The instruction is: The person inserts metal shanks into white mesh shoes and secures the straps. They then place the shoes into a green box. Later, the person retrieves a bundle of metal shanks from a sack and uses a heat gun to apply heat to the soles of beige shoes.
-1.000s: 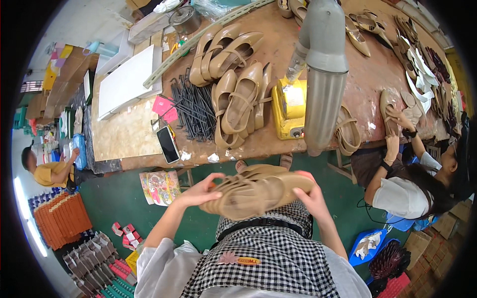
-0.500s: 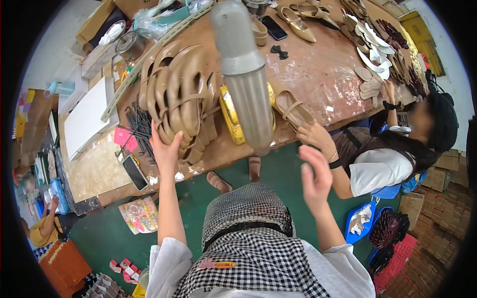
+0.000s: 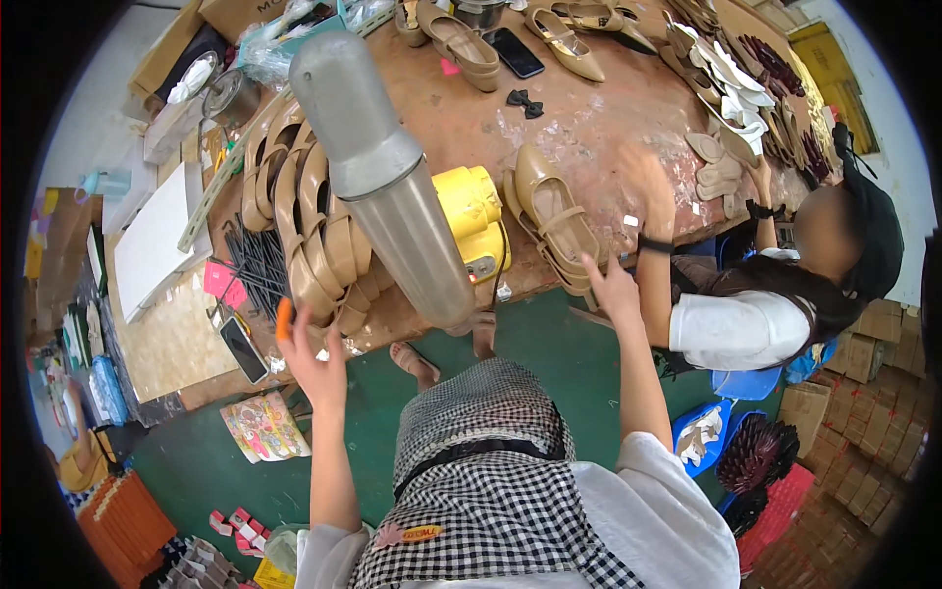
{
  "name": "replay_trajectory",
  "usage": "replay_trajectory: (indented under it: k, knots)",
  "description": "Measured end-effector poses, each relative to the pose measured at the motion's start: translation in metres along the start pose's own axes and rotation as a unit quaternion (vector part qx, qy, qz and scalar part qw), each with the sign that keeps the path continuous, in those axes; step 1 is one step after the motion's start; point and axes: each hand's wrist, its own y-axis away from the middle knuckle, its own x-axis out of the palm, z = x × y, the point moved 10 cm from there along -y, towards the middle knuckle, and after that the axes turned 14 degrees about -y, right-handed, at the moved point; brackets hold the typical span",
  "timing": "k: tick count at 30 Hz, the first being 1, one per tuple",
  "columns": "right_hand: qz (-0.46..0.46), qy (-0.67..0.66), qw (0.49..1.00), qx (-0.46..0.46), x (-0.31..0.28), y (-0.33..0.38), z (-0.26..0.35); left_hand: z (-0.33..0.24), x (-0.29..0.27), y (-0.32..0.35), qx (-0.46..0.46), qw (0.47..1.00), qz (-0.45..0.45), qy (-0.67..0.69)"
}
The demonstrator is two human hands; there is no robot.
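My left hand (image 3: 316, 371) is just off the near end of a pile of tan strap shoes (image 3: 309, 231), fingers apart and empty. An orange cover (image 3: 285, 319) sits on one of its fingers. At the table's front edge, my right hand (image 3: 618, 294) reaches its stretched fingers to the heel of a tan strap shoe (image 3: 557, 208); they seem to touch it. A second similar shoe lies partly hidden under that one. Between my hands stands a grey metal cylinder (image 3: 392, 187), with a yellow device (image 3: 476, 221) beside it.
A co-worker (image 3: 775, 294) sits at the right, one hand blurred over the table (image 3: 589, 128). More shoes (image 3: 564, 44), a phone (image 3: 515, 52) and a black bow (image 3: 525, 103) lie farther back. Dark thin rods (image 3: 255, 260) and another phone (image 3: 243, 348) are at the left.
My left hand has left the shoe pile and drawn back. My right hand has moved to the shoe at the table edge. The co-worker's hand has let go of that shoe.
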Motion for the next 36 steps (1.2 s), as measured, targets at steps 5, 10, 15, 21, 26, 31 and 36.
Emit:
replay_trajectory:
  k: [5,10,15,21,26,31,36]
  knots:
    - [0.187,-0.296,0.929,0.118,0.065,-0.037,-0.045,-0.039,0.055,0.084,0.035,0.98,0.182,0.076]
    - [0.251,-0.461,0.835,0.164,0.082,0.076,-0.019,-0.114,0.161,0.177,-0.114,0.775,0.496,0.375]
    - [0.194,-0.397,0.897,-0.017,0.093,0.217,0.01,-0.144,0.172,0.171,-0.114,0.701,0.482,0.513]
    - [0.24,-0.632,0.717,0.172,0.057,0.182,-0.009,-0.087,0.128,0.176,-0.047,0.696,0.564,0.441]
    - [0.314,-0.798,0.475,0.197,0.106,0.165,0.045,-0.076,0.065,0.111,0.053,0.792,0.554,0.249]
    - [0.32,-0.817,0.423,0.227,0.143,0.176,0.071,-0.021,0.043,0.084,-0.122,0.785,0.461,0.396]
    - [0.306,-0.83,0.41,0.221,0.15,0.162,0.077,-0.006,0.051,0.073,-0.106,0.816,0.427,0.374]
